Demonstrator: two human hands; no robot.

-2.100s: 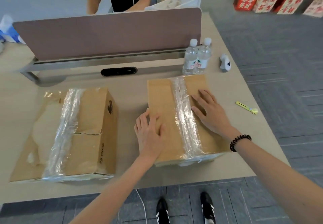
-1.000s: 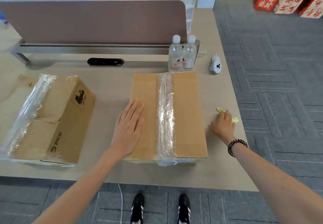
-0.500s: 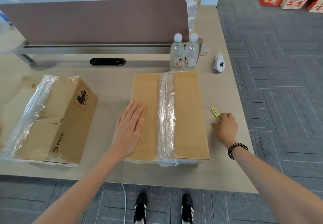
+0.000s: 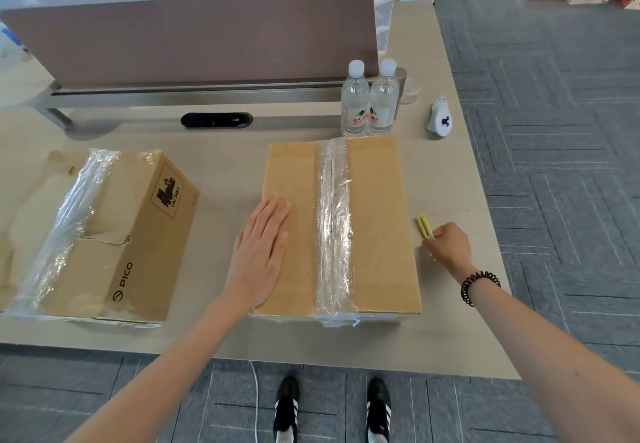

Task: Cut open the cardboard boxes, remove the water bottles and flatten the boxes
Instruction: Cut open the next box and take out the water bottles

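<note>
Desk-edge (image 4: 472, 183): right hand (image 4: 450, 245) apparently grips cutter (image 4: 425, 226).

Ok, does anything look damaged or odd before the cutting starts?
Yes: the left box has a jagged tear across its top beside the tape, and its facing looks peeled at the far corner. The right box looks intact.

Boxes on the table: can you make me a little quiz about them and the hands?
1. True or false: the left hand lies flat on top of the plain box.
2. How many water bottles stand behind that box?
3. What does the right hand grip? A) a bottle B) the yellow cutter C) scissors

Key: 1 true; 2 two; 3 B.
</note>
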